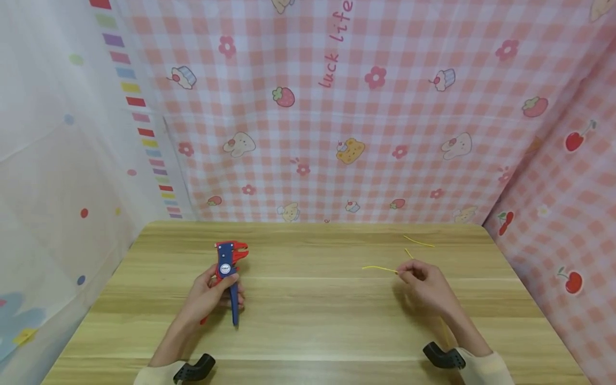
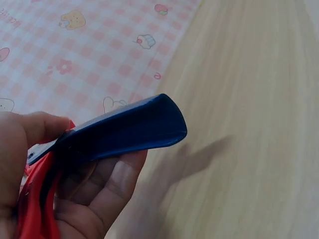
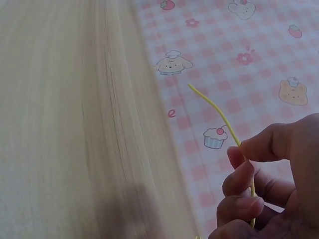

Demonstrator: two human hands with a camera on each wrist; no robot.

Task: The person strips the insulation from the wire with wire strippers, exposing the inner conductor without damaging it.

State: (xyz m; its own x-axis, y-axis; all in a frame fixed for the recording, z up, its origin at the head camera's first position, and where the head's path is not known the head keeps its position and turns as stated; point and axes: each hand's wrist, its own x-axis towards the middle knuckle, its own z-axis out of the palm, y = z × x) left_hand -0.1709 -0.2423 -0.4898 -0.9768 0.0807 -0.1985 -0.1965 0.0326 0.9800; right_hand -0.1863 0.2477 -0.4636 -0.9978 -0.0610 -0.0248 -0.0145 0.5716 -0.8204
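My left hand [image 1: 207, 293] grips a wire stripper [image 1: 225, 264] with red jaws and red and blue handles. Its jaw end points away, toward the back of the table, above the wood. In the left wrist view the blue handle [image 2: 129, 124] stands out past the fingers, with the red handle [image 2: 37, 204] near the palm. Over the table's right side, my right hand [image 1: 428, 283] pinches a thin yellow wire [image 3: 219, 112] between thumb and forefinger. One end of it sticks out to the left; the rest runs along the curled fingers.
Another piece of yellow wire [image 1: 418, 241] lies at the back right of the table. A short yellow bit [image 1: 408, 253] shows just behind the right hand. The wooden table [image 1: 308, 321] meets a pink checked cloth [image 1: 308, 123] at its back edge.
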